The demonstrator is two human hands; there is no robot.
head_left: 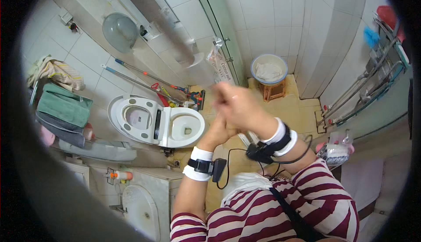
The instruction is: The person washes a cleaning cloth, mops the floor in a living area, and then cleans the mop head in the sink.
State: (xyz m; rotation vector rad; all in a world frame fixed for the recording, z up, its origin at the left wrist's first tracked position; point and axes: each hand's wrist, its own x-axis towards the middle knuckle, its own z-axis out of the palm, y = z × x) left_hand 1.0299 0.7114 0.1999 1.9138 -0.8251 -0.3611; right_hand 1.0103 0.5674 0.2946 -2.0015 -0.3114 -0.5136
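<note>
Both hands are close together in front of me, over the floor to the right of the toilet. My right hand (237, 104) is closed in a fist, slightly smeared by motion. Below it, my left hand (219, 131) is also closed, its fingers partly hidden. They grip a long grey-brown pole (164, 29), blurred, that slants up and to the left and has a pale, see-through part near the right fist. What the pole belongs to cannot be made out. The white toilet (186, 127) stands with its lid and seat raised, left of my hands.
Long-handled cleaning tools (144, 84) lean behind the toilet. A white basin (268, 69) with pale cloth sits on a brown stool (272, 91). Towels (66, 104) hang at left above a sink (142, 211). A printed plastic package (219, 62) is beside the green door frame (219, 20).
</note>
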